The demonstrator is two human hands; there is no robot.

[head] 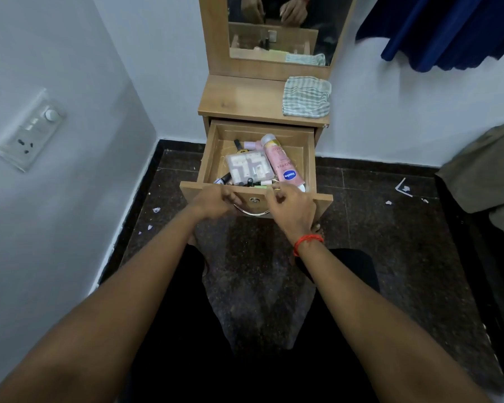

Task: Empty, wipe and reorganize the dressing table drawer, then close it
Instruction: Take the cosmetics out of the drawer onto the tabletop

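The drawer stood pulled well out of the dressing table, its front panel nearest the person; bare dark floor lay on either side, with a wall to the left; inside, a pink lotion tube lay lengthwise front to back, rounded cap toward the rear, just beside a clear packet; a striped cloth sat at the tabletop's right edge; the left hand and right hand met the front rim, fingers curled; whether either gripped anything could not be told.
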